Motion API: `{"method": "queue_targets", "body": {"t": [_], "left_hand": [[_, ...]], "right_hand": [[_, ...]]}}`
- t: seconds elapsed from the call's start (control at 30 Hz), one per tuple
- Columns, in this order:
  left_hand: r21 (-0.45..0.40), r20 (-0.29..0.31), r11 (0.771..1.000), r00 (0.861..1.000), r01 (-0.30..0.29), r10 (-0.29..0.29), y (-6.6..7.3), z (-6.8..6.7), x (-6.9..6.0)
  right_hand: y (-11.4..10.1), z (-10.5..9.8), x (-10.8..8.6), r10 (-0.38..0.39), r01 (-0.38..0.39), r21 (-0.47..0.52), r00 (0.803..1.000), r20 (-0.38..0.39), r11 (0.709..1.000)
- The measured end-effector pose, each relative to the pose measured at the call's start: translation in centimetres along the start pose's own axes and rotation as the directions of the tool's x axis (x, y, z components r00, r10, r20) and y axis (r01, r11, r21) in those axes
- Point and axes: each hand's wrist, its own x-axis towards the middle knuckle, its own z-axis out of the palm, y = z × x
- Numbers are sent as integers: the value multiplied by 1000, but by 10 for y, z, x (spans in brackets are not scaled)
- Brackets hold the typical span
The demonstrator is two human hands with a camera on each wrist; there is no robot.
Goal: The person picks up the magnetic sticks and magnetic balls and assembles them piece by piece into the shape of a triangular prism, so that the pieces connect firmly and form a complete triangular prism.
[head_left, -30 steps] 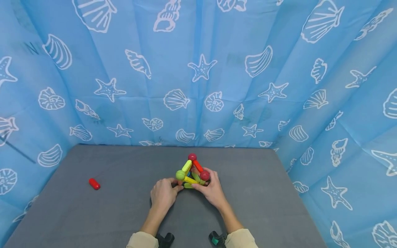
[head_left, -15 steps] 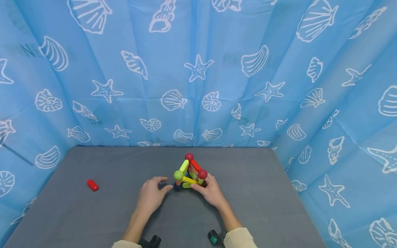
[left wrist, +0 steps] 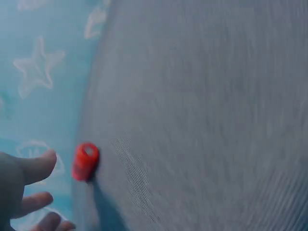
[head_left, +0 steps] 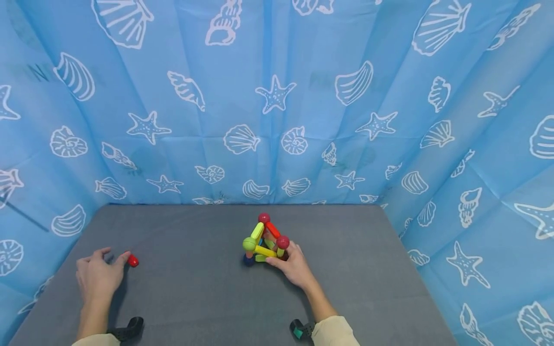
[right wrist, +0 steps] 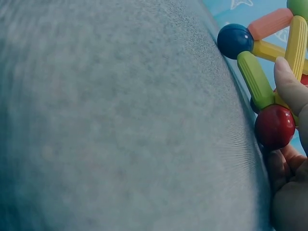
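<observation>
A frame of magnetic rods and balls point(head_left: 265, 252) stands on the grey table, with yellow, green, red and salmon rods joined by balls. My right hand point(head_left: 296, 269) grips it from the right, the thumb by a yellow rod point(right wrist: 294, 45). Close to that thumb are a green rod point(right wrist: 255, 79) and a dark red ball point(right wrist: 274, 126); a navy ball point(right wrist: 235, 41) is at a far corner. Some fingers are hidden behind the frame. At the far left, my left hand point(head_left: 99, 276) hovers with fingers spread beside a loose red magnetic rod point(left wrist: 85, 162), not holding it.
The grey table point(head_left: 195, 298) runs back to a blue curtain point(head_left: 277, 158) printed with white shells and starfish. Black wrist straps point(head_left: 127, 329) sit on both forearms.
My left hand let go of the frame's lower left corner, uncovering the navy ball, and swept left to the loose red rod. My right hand has kept its grip in place.
</observation>
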Motion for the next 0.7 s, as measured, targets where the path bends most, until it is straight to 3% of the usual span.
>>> {"method": "queue_targets", "body": {"t": [0.07, 0.17, 0.3, 0.4, 0.53, 0.6, 0.7], "left_hand": [[9, 13, 999, 999, 42, -43, -5, 1, 5], [37, 33, 998, 998, 47, -49, -6, 4, 9], [63, 49, 998, 998, -31, 28, -3, 9, 12], [98, 86, 989, 991, -113, 104, 2, 13, 11], [87, 159, 967, 961, -240, 224, 12, 21, 4], [25, 179, 954, 940, -300, 291, 23, 23, -5], [-110, 171, 919, 904, -379, 393, 50, 25, -25]], "right_hand": [[0, 0, 0, 1, -1, -8, 1000, -2, 1000], [-1, 0, -1, -17, 17, -16, 1000, 0, 1000], [-2, 1, -1, -11, 11, -24, 1000, 0, 1000], [-2, 0, -1, 9, -9, -33, 1000, -3, 999], [-1, 0, 0, 6, -6, -44, 1000, 1, 999], [-1, 0, 0, -2, 2, -48, 1000, 0, 999], [-2, 1, 0, -10, 9, -47, 1000, -5, 999]]}}
